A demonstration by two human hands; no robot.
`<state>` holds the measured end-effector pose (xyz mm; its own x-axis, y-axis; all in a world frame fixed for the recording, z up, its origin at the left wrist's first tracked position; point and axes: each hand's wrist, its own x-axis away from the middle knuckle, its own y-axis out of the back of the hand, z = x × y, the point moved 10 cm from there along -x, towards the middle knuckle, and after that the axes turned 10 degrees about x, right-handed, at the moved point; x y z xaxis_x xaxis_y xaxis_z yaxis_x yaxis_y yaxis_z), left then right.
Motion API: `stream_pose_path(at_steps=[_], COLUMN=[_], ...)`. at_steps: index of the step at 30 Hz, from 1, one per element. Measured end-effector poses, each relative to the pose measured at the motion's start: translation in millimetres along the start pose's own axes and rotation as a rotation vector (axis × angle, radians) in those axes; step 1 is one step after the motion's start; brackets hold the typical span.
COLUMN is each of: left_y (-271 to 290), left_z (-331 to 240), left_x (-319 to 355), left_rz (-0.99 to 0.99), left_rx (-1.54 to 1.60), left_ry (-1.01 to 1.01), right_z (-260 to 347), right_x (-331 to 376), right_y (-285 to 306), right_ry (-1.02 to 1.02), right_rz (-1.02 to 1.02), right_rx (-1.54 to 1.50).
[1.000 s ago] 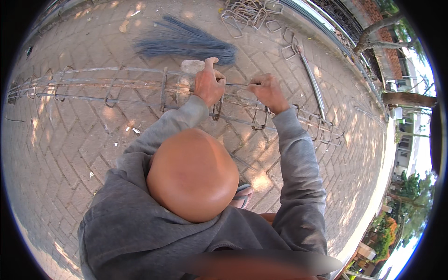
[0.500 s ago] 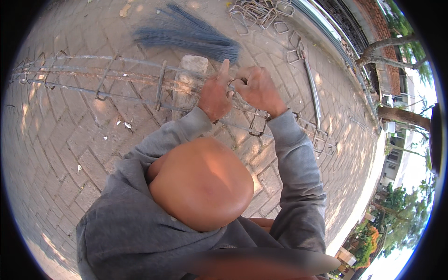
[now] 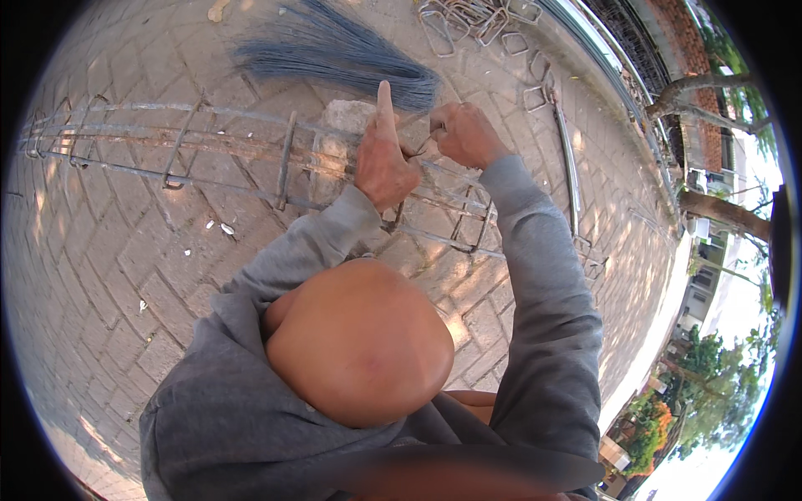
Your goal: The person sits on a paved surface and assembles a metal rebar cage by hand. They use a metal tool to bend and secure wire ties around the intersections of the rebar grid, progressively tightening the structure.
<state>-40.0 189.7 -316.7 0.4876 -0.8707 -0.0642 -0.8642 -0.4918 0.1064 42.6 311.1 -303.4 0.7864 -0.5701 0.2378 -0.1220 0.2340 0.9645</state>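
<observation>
A long cage of rusty steel bars and square stirrups lies across the brick paving. My left hand rests on the cage near a stirrup, its index finger pointing up. Just right of it, my right hand is closed around a thin piece of tie wire at the same joint. Both grey sleeves reach forward over the cage. A grey stone block sits under the bars behind my left hand.
A bundle of thin blue-grey wires lies on the paving beyond the cage. Several loose bent stirrups are piled at the top. A long steel bar runs along the right, with trees and a wall past it.
Both hands have drawn closer together and risen a little over the cage joint. My left index finger now points upward. The view has shifted nearer to the cage.
</observation>
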Motion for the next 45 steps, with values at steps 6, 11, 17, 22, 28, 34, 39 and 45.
stream_pose_path(at_steps=[6,11,17,22,28,34,39,45], left_y=[-0.8,-4.4,-34.7,-40.6,-40.7,-52.3,-65.7,-62.0], left_z=[14.9,14.6,-21.8,-2.2,17.1,15.7,24.2,36.1], left_x=[-1.4,-1.3,-12.8,-33.3,-36.2,-37.2,-34.3,-45.1], left_rz=[0.057,0.170,0.637,0.756,0.772,1.065,1.398,1.380], left_rx=[0.139,0.120,-0.383,-0.192,-0.114,-0.310,-0.658,-0.687], left_ry=[0.101,0.143,-0.303,-0.048,0.058,-0.016,0.090,0.048], right_z=[18.8,14.9,84.8,134.5,115.1,100.1,75.6,55.7], right_x=[73.4,113.2,231.4,286.3,302.3,309.4,307.2,307.1], right_y=[-0.6,99.6,38.0,-170.7,-225.5,-240.6,-258.8,-202.4], right_ry=[0.125,-0.051,0.164,0.215,-0.063,-0.090,-0.155,-0.192], right_rz=[0.257,-0.552,-0.474,0.131,0.066,0.056,0.165,0.245], right_rx=[-0.554,-0.292,-0.060,0.125,0.135,0.094,-0.217,-0.673])
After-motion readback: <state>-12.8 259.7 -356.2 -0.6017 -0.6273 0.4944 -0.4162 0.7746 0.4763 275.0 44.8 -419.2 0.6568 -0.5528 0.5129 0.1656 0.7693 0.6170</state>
